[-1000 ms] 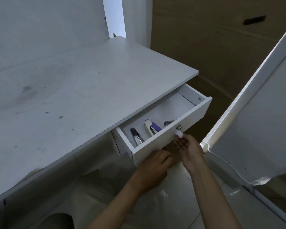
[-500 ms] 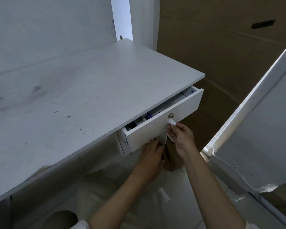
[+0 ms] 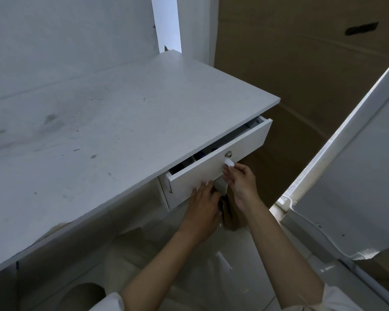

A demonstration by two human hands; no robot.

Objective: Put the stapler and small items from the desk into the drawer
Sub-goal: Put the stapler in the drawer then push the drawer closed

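The white drawer (image 3: 200, 173) under the desk's right end stands only a narrow slit out. Dark shapes with a bit of blue (image 3: 203, 155) show through the gap; I cannot make out the stapler or the small items. My right hand (image 3: 239, 184) pinches the drawer's white knob (image 3: 229, 163), just below a small metal lock (image 3: 228, 155). My left hand (image 3: 203, 208) lies flat with its fingertips against the lower edge of the drawer front.
The white desk top (image 3: 99, 131) carries only dark smudges. A large brown cardboard sheet (image 3: 301, 75) stands behind the desk's right end. A white panel (image 3: 357, 176) leans at the right. Pale floor tiles (image 3: 211, 265) lie below.
The drawer has slid in from well open, with the stapler and small items in plain sight, to nearly closed. Both hands moved forward with the drawer front.
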